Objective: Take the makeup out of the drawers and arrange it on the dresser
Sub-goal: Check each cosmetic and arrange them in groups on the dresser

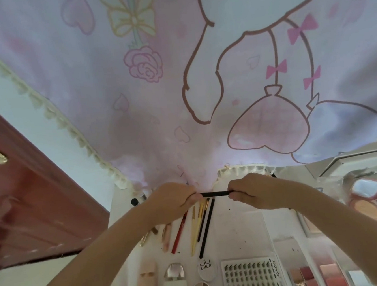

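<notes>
Both hands are pinching a slim black pencil-like stick (215, 194) over the white dresser top (242, 234), left hand (174, 199) and right hand (256, 191) gripping opposite ends. She is probably better laying it parallel beside the row of brushes and pencils (198, 227) than dropping it crosswise.

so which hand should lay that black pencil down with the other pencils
Left hand, probably: both hands grip the black pencil, but the pencil row lies directly under the left; the right hand is off to the side.
</notes>
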Tool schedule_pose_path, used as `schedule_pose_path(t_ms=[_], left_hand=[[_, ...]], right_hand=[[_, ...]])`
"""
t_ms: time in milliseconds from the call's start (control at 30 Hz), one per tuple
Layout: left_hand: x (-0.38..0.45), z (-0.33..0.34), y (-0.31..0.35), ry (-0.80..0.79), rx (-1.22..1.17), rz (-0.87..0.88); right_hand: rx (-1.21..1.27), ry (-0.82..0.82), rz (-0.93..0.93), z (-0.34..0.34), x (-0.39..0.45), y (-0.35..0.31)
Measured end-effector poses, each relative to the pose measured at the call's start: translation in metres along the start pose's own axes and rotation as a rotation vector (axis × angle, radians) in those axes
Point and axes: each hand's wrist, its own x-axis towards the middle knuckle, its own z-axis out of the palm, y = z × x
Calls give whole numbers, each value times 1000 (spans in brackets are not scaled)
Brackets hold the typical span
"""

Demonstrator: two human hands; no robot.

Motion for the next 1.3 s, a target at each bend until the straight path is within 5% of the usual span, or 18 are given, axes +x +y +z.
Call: schedule_pose_path(t_ms=[300,467,600,900,1300], left_hand=[[11,0,-3,-58,-134,17],[-16,-27,-59,17,-98,-248],[0,-21,-32,-24,58,-140],[9,-19,-10,206,-235,-91],[17,-8,-4,120,-220,-35]], right_hand=[[-91,-3,28,4,-8,8],[-83,182,300,-16,-48,63],[6,240,242,-9,-35,50],[108,199,189,14,-20,31],[195,116,177,28,-21,33]])
